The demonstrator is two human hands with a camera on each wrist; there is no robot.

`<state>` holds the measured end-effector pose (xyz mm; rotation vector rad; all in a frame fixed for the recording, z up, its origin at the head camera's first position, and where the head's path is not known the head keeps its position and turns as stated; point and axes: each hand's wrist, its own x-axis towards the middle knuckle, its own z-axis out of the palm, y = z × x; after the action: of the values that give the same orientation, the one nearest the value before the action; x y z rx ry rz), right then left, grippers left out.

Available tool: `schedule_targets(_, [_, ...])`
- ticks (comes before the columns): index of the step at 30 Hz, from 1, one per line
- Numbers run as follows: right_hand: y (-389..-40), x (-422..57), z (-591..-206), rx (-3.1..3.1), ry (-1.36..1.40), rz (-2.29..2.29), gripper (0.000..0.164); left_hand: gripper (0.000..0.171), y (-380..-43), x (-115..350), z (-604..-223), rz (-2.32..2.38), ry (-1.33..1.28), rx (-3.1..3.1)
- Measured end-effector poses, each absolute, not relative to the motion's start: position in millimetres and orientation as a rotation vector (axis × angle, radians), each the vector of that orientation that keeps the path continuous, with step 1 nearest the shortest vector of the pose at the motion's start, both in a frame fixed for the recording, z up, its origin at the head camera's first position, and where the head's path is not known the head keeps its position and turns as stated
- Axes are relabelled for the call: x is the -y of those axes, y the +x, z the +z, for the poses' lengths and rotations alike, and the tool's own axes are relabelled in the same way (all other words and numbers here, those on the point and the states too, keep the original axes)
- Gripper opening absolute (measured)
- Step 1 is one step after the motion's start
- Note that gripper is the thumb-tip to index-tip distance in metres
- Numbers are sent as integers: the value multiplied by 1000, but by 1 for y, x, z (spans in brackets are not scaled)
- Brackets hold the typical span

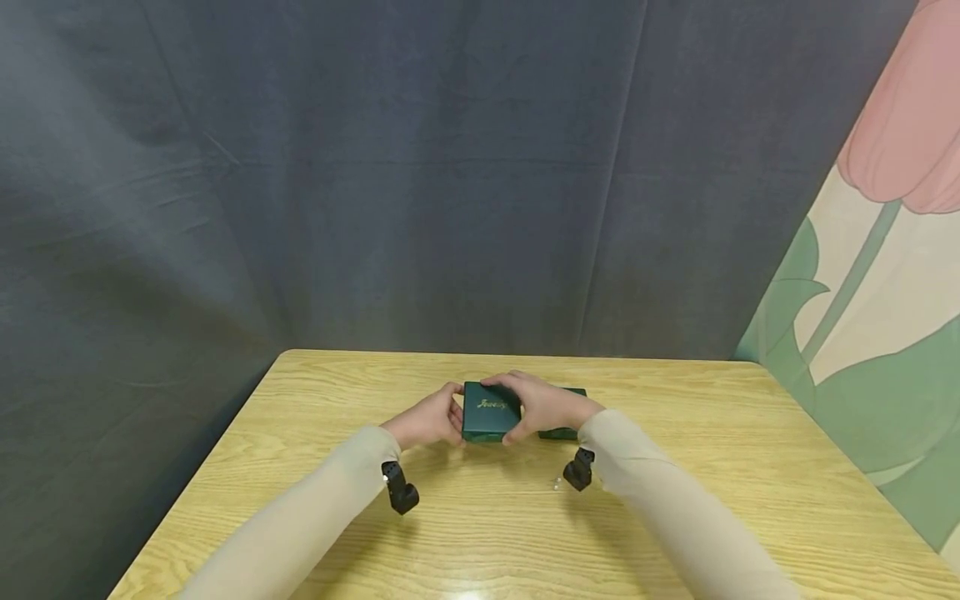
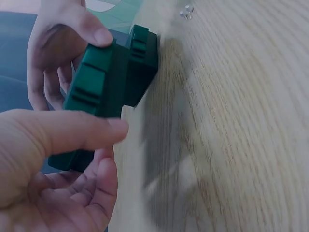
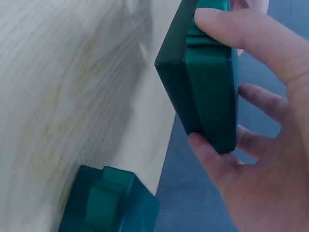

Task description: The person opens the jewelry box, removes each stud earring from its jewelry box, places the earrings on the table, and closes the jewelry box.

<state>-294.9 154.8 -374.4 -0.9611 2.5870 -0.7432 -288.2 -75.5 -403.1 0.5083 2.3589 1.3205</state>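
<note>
A dark green jewelry box (image 1: pixel 482 420) with gold lettering on its lid is held between both hands above the table. My left hand (image 1: pixel 432 418) grips its left side, the thumb across the front and the other fingers curled below. On the opposite side, my right hand (image 1: pixel 542 402) holds the box, its thumb on the ribbed front (image 3: pixel 207 38) and fingers around the far edge. The lid looks closed, and the inside is hidden. Behind the right wrist stands a second green box (image 3: pixel 104 203), partly covered in the head view.
A pair of small shiny stud earrings (image 2: pixel 187 11) lies on the wooden table (image 1: pixel 465 533), near the right wrist's black camera (image 1: pixel 578 469). Dark curtains (image 1: pixel 450 183) hang behind the table and along its left; a flower-painted wall (image 1: pixel 862 358) borders the right.
</note>
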Motion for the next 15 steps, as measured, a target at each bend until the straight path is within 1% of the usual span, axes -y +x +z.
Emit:
schedule_targets(8, [-309,-151,-390,-2580,-965,-719,90,84,-295,73,-415,1341,398,-2324])
schedule_targets(15, [-314,-148,-404,-2536,-919,-739,89,87,-298,75,-429,1331,375,-2327])
